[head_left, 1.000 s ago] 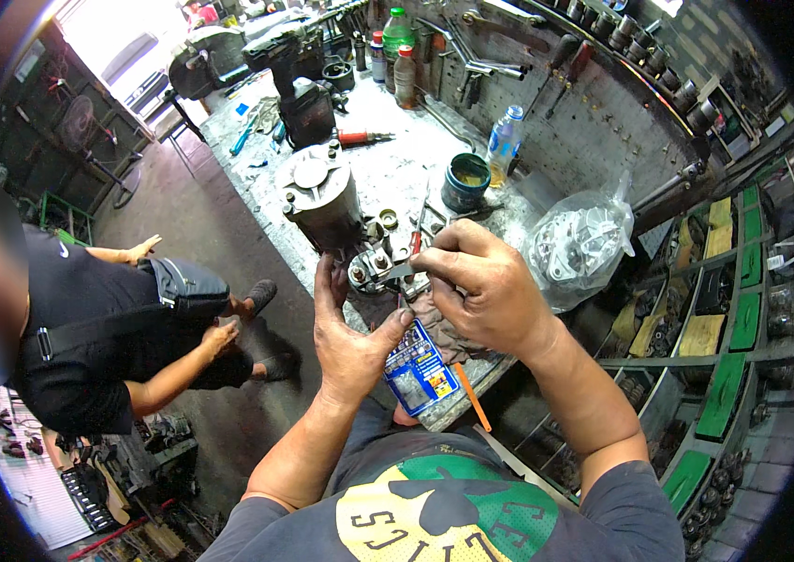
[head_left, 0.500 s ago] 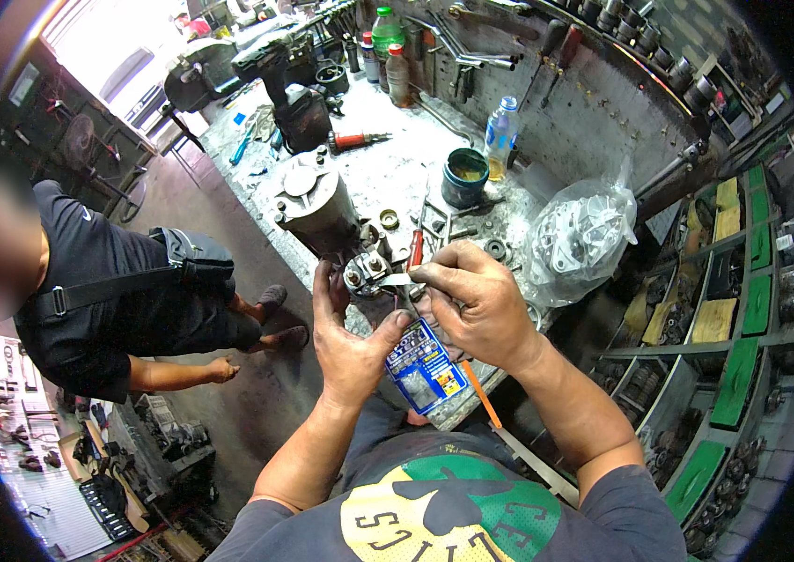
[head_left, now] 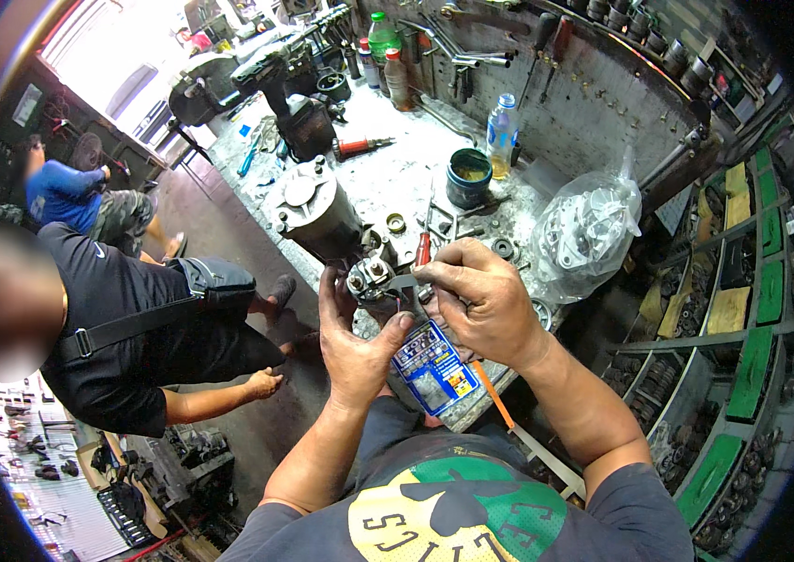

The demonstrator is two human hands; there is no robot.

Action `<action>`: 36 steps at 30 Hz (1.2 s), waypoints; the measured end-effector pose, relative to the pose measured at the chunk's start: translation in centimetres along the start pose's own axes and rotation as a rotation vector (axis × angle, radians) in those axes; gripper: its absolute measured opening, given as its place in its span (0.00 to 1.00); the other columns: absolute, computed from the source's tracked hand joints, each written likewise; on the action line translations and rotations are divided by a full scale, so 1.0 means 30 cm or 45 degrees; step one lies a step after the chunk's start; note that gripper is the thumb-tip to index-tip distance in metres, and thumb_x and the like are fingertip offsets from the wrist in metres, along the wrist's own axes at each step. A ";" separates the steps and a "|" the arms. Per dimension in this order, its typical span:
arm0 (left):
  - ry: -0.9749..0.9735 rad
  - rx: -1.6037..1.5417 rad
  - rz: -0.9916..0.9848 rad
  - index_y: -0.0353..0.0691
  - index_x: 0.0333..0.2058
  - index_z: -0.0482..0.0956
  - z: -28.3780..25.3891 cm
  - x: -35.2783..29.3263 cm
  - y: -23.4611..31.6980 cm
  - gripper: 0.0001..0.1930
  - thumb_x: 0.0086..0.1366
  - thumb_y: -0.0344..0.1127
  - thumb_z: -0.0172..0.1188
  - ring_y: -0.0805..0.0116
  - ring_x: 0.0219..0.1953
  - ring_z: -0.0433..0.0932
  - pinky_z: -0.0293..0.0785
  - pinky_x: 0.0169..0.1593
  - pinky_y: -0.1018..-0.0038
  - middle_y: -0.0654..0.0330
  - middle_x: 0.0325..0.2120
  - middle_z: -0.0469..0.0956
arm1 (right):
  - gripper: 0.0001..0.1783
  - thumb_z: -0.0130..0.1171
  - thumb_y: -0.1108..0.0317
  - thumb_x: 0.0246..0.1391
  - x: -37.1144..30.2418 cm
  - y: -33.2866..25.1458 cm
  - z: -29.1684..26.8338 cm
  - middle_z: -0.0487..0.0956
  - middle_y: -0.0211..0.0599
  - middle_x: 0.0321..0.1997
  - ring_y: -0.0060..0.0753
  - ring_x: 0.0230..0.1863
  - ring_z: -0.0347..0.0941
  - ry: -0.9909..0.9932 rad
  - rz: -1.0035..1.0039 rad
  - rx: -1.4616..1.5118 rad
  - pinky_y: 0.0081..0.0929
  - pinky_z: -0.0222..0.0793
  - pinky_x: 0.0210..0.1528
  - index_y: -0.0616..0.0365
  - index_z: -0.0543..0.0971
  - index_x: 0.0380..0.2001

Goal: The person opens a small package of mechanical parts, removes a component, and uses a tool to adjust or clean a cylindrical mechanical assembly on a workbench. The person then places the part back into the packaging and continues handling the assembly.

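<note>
At the bench point(head_left: 406, 131), grimy two-studded part point(head_left: 368, 275), left grip point(head_left: 352, 351) around it, right grip point(head_left: 483, 302) pinching grey strip point(head_left: 403, 281)

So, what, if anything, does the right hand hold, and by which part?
The right hand holds a flat metal strip by its right end.

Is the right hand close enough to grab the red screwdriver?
Probably yes: the red-handled screwdriver lies just beyond the right hand, and nothing seems to cover its handle. But that hand is pinching a thin flat strip, so it would likely need to let go of that first.
</note>
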State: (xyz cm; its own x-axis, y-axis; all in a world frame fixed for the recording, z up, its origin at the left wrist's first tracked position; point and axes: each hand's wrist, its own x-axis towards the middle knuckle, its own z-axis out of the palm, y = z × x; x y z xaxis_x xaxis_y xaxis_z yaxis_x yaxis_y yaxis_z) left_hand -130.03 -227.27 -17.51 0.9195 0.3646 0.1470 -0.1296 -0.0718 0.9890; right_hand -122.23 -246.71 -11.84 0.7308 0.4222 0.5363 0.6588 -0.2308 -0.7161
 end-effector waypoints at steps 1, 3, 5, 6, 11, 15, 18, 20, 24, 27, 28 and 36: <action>0.003 -0.028 -0.022 0.28 0.79 0.51 0.000 -0.001 0.000 0.60 0.57 0.36 0.85 0.49 0.72 0.71 0.68 0.75 0.57 0.36 0.70 0.69 | 0.19 0.68 0.84 0.50 0.003 -0.002 -0.003 0.84 0.45 0.44 0.48 0.42 0.85 -0.020 -0.010 0.005 0.38 0.82 0.46 0.62 0.88 0.47; -0.006 -0.015 -0.012 0.28 0.79 0.51 -0.001 0.000 0.000 0.60 0.57 0.36 0.85 0.49 0.72 0.71 0.68 0.75 0.57 0.36 0.70 0.69 | 0.19 0.68 0.84 0.50 0.012 -0.011 -0.010 0.84 0.46 0.44 0.48 0.43 0.85 -0.031 0.015 0.036 0.38 0.82 0.46 0.62 0.88 0.47; -0.006 -0.027 -0.015 0.28 0.79 0.52 -0.002 -0.001 -0.001 0.60 0.57 0.35 0.85 0.50 0.71 0.71 0.68 0.75 0.57 0.37 0.69 0.70 | 0.19 0.68 0.83 0.50 0.031 -0.025 -0.019 0.83 0.47 0.44 0.49 0.43 0.84 -0.027 0.081 0.091 0.39 0.82 0.46 0.62 0.88 0.47; -0.004 -0.036 -0.019 0.28 0.79 0.52 -0.002 -0.001 -0.001 0.60 0.57 0.35 0.85 0.50 0.71 0.72 0.68 0.74 0.58 0.38 0.69 0.70 | 0.18 0.68 0.83 0.51 0.045 -0.033 -0.024 0.83 0.47 0.44 0.50 0.43 0.84 -0.050 0.005 0.047 0.40 0.82 0.45 0.62 0.87 0.47; -0.006 -0.046 -0.018 0.28 0.79 0.51 -0.002 0.001 -0.001 0.61 0.56 0.33 0.85 0.54 0.70 0.73 0.70 0.74 0.59 0.41 0.68 0.74 | 0.14 0.68 0.78 0.52 0.132 -0.087 -0.036 0.80 0.47 0.41 0.54 0.42 0.82 -0.234 -0.261 -0.139 0.44 0.80 0.45 0.63 0.84 0.44; 0.007 -0.067 -0.010 0.27 0.79 0.49 -0.003 -0.002 0.002 0.62 0.56 0.34 0.86 0.53 0.70 0.74 0.69 0.74 0.59 0.39 0.68 0.73 | 0.11 0.67 0.74 0.53 0.185 -0.126 -0.028 0.78 0.47 0.41 0.55 0.44 0.81 -0.444 -0.353 -0.297 0.48 0.79 0.49 0.63 0.83 0.41; 0.016 -0.059 -0.023 0.26 0.79 0.48 -0.004 -0.004 0.003 0.63 0.56 0.34 0.86 0.52 0.70 0.73 0.69 0.74 0.59 0.38 0.69 0.72 | 0.11 0.67 0.73 0.54 0.209 -0.135 -0.034 0.78 0.47 0.41 0.55 0.44 0.81 -0.508 -0.372 -0.383 0.48 0.79 0.49 0.63 0.83 0.41; 0.015 -0.044 -0.032 0.25 0.79 0.48 -0.004 -0.002 0.000 0.63 0.55 0.35 0.86 0.51 0.71 0.73 0.69 0.74 0.59 0.37 0.69 0.72 | 0.11 0.68 0.73 0.53 0.212 -0.135 -0.038 0.78 0.47 0.41 0.55 0.44 0.81 -0.491 -0.344 -0.384 0.48 0.80 0.49 0.63 0.83 0.41; 0.029 0.007 0.023 0.26 0.79 0.49 -0.005 0.002 -0.008 0.64 0.56 0.41 0.87 0.53 0.67 0.77 0.73 0.72 0.59 0.40 0.66 0.75 | 0.12 0.69 0.74 0.52 0.193 -0.122 -0.046 0.79 0.46 0.42 0.55 0.44 0.82 -0.398 -0.294 -0.342 0.47 0.80 0.49 0.62 0.84 0.41; 0.008 -0.069 -0.017 0.24 0.79 0.48 -0.011 0.002 -0.010 0.64 0.55 0.37 0.87 0.49 0.71 0.73 0.69 0.74 0.59 0.34 0.69 0.72 | 0.13 0.69 0.77 0.52 0.162 -0.101 -0.048 0.81 0.47 0.42 0.54 0.43 0.83 -0.343 -0.153 -0.231 0.45 0.81 0.47 0.62 0.86 0.43; 0.010 -0.030 -0.020 0.24 0.78 0.48 -0.012 0.002 -0.010 0.64 0.55 0.37 0.86 0.49 0.71 0.74 0.69 0.74 0.59 0.34 0.69 0.72 | 0.14 0.69 0.78 0.52 0.150 -0.092 -0.047 0.82 0.47 0.42 0.53 0.42 0.83 -0.307 -0.119 -0.211 0.44 0.81 0.47 0.62 0.87 0.44; 0.002 -0.077 -0.011 0.23 0.78 0.50 -0.007 0.000 -0.001 0.62 0.57 0.37 0.86 0.51 0.70 0.75 0.72 0.72 0.59 0.35 0.68 0.73 | 0.15 0.68 0.81 0.54 0.029 -0.026 0.000 0.85 0.46 0.42 0.48 0.40 0.85 -0.040 0.082 -0.002 0.38 0.82 0.44 0.62 0.90 0.45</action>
State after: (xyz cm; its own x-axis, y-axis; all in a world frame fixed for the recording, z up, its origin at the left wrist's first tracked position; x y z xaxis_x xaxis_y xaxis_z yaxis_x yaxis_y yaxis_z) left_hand -130.11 -227.08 -17.54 0.9201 0.3665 0.1384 -0.1440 -0.0122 0.9895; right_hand -122.10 -246.14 -10.82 0.7655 0.4341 0.4749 0.6111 -0.2596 -0.7478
